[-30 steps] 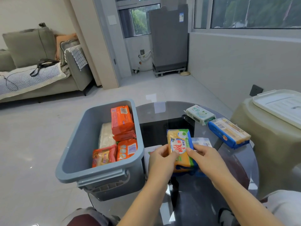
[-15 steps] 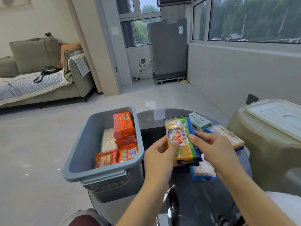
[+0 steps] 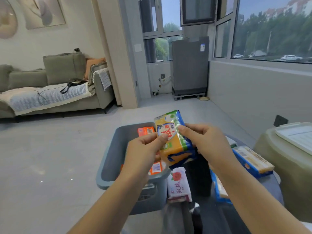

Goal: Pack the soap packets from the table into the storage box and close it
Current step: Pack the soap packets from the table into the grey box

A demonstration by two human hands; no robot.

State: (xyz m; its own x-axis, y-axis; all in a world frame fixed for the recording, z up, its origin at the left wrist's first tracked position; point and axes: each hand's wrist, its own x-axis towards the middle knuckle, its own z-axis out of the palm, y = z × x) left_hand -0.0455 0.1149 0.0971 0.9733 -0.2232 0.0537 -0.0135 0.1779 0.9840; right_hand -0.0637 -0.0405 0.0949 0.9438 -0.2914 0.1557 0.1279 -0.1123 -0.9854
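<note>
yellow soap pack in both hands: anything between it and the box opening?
Nothing visible. The yellow soap packet, held by the left hand and right hand, hangs over the grey storage box, which is open; orange packets lie inside.

Far off to the upper left of the hands stands a grey-green sofa (image 3: 55, 92) with a pale quilted cover (image 3: 45, 97) over its seat, a black strap and cord (image 3: 70, 84) lying on it, and an orange cushion (image 3: 93, 65) at its far end. Straight beyond the hands, a tall grey appliance (image 3: 190, 65) sits on a low stand by the windows (image 3: 271, 29), which show trees and parked cars. Close to the right of the hands is a beige stool (image 3: 290, 168) bearing a whitish lid (image 3: 297, 135).
</note>
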